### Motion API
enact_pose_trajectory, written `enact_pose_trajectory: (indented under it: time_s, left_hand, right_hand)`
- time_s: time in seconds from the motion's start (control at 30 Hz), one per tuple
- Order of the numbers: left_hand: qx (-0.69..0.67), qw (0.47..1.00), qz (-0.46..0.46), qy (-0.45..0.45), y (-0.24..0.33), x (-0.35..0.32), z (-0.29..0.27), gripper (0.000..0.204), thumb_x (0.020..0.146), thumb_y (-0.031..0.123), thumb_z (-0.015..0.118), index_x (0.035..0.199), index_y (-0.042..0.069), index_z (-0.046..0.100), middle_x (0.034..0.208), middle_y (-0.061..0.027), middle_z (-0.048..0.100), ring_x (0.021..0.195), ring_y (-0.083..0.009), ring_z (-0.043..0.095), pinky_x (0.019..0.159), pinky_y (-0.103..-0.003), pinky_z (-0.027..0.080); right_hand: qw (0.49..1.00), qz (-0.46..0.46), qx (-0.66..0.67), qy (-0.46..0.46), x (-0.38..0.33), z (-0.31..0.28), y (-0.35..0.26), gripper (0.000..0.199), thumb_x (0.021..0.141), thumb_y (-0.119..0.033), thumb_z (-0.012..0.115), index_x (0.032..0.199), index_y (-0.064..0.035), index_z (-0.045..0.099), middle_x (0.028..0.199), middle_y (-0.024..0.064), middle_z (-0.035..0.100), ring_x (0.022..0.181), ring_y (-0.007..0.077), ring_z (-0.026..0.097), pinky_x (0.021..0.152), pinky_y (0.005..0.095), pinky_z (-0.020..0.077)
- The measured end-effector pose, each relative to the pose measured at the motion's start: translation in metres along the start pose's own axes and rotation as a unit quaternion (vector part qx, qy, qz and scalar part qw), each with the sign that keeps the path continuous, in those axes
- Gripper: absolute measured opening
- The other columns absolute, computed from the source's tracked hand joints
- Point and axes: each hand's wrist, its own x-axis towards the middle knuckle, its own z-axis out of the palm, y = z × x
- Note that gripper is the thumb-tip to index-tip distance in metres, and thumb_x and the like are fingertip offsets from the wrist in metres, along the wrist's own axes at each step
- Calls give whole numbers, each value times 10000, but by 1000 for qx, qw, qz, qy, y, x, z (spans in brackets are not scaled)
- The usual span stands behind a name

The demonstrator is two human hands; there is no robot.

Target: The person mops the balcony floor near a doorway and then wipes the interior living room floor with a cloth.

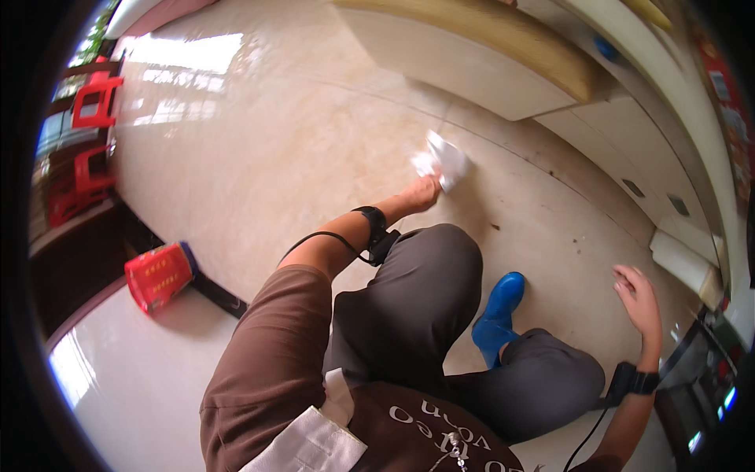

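Note:
My left hand [425,193] reaches forward and down to the glossy beige tiled floor [283,157]. Its fingers are closed on a crumpled white wipe [448,161], blurred by motion, which seems to touch the tiles. Off to the right, my right hand [638,297] hangs over the floor beside a pale cabinet, holding nothing, with its fingers loosely bent and apart. Small dark crumbs [495,226] lie between the wipe and my blue-covered foot [497,315]. Black bands with cables circle both forearms.
A pale cabinet [602,149] with a wooden edge [487,39] runs along the far right. Red plastic stools [96,102] stand at the left. Nearer, a red bag-like package [160,277] sits beside a dark floor strip [216,293]. My bent knees are close to the left forearm.

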Motion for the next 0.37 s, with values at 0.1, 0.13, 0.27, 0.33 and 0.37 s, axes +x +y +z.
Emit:
enact_pose_trajectory:
  time_s: [0.1, 0.13, 0.27, 0.33, 0.37]
  left_hand:
    - [-344, 923, 107, 138, -33, 5, -8, 306, 785, 64, 414, 1058, 54, 550, 760, -218, 571, 704, -340, 569, 648, -413, 447]
    - [-296, 944, 61, 129, -68, -6, -15, 293, 770, 55, 429, 1023, 91, 574, 799, -231, 577, 717, -345, 564, 658, -412, 444]
    - [-754, 655, -2, -44, -49, 5, -140, 365, 846, 115, 495, 1186, -13, 453, 1092, -90, 556, 960, -172, 556, 838, -334, 453]
    - [-813, 570, -103, -50, -35, 4, -178, 397, 867, 126, 482, 1235, 4, 397, 1147, -125, 526, 1000, -257, 549, 873, -391, 450]
    - [-832, 524, -176, -51, -25, 3, -197, 405, 870, 123, 477, 1245, 4, 381, 1162, -139, 517, 994, -295, 550, 877, -411, 449]
  right_hand:
    - [996, -57, -33, -52, 29, 3, -39, 268, 783, -45, 534, 1044, 13, 533, 922, 133, 563, 761, 228, 564, 702, 294, 450]
    - [994, -98, -20, -54, 44, 9, -58, 254, 786, -55, 532, 1032, 11, 538, 906, 136, 568, 751, 236, 565, 698, 296, 451]
    - [991, -128, -9, -46, 66, 11, -51, 205, 802, -82, 520, 984, -1, 567, 832, 136, 581, 735, 235, 576, 675, 298, 452]
    - [986, -149, 40, -68, 96, 23, -50, 195, 811, -103, 526, 971, -4, 576, 845, 138, 594, 760, 211, 598, 676, 296, 454]
    - [982, -160, 65, -82, 116, 33, -54, 197, 814, -116, 534, 970, -4, 577, 869, 141, 604, 778, 195, 612, 683, 295, 456]
